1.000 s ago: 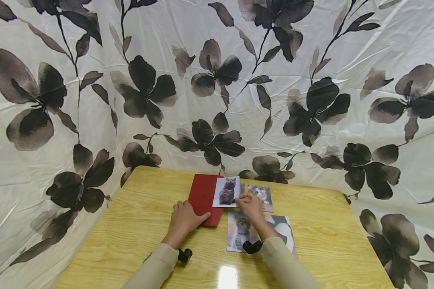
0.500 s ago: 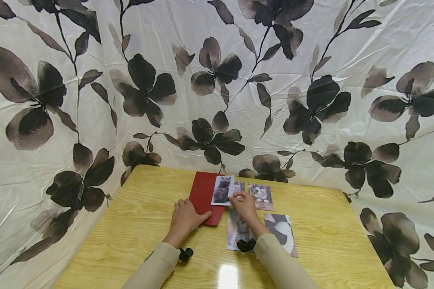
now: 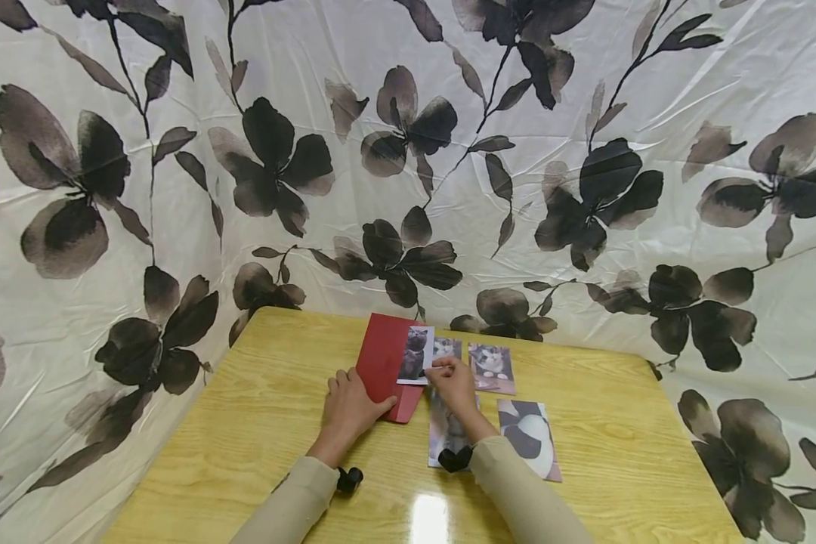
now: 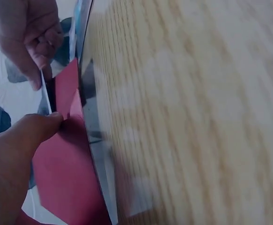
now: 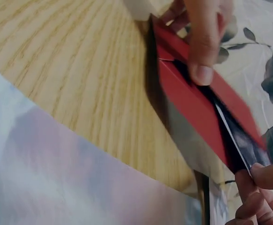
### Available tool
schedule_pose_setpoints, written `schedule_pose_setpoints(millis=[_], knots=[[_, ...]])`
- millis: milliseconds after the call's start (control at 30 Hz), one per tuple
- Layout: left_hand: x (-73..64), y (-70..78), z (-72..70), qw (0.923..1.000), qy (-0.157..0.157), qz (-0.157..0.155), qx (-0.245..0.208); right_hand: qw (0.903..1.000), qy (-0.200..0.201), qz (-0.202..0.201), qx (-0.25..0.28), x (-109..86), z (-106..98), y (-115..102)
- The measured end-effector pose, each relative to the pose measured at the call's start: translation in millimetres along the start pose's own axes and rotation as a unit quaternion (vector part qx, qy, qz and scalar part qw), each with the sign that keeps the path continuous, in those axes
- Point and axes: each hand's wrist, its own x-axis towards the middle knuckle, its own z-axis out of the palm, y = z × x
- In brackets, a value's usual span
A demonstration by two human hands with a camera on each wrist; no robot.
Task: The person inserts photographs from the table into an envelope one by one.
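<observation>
A red envelope (image 3: 383, 351) is held by my left hand (image 3: 350, 408), whose thumb (image 5: 202, 70) presses at the mouth while the other fingers go round the far side. My right hand (image 3: 457, 389) pinches the right edge of a photo of a dark grey cat (image 3: 413, 355) between thumb and fingers. The photo's left part sits inside the envelope's mouth, hidden by red paper. In the right wrist view its white edge runs between the envelope's two sides. The left wrist view shows the envelope tilted up off the wooden table (image 4: 183, 117).
Several more cat photos lie on the table: a kitten photo (image 3: 440, 446) partly under the right forearm, a black-and-white one (image 3: 529, 438) to its right, and two behind, one (image 3: 493, 369) at right and one (image 3: 447, 347) beside the envelope. A floral cloth (image 3: 408, 189) hangs behind.
My right hand has moved left, sliding the grey cat photo farther into the red envelope, so less of it shows. The left hand keeps its hold; the envelope's far end has shifted slightly.
</observation>
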Motion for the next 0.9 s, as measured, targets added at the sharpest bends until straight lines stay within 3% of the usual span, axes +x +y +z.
schedule_pose_setpoints(millis=[133,300,633,900], knots=[[1.2,-0.4,-0.3,0.9998,0.016,0.012,0.009,0.9999,0.007,0.000,-0.008,1.9,6.2,-0.7],[1.5,-1.6,-3.2,0.9998,0.012,0.016,0.010,0.9996,0.011,0.013,-0.021,1.1,14.6,-4.8],[-1.0,-1.6,-1.0,0.9999,0.006,0.014,0.004,0.9996,-0.011,0.022,-0.016,-2.1,27.2,-10.9],[-2.7,-2.0,0.3,0.9997,0.014,0.021,0.002,0.9982,-0.022,0.033,-0.045,-2.0,35.4,-13.2]])
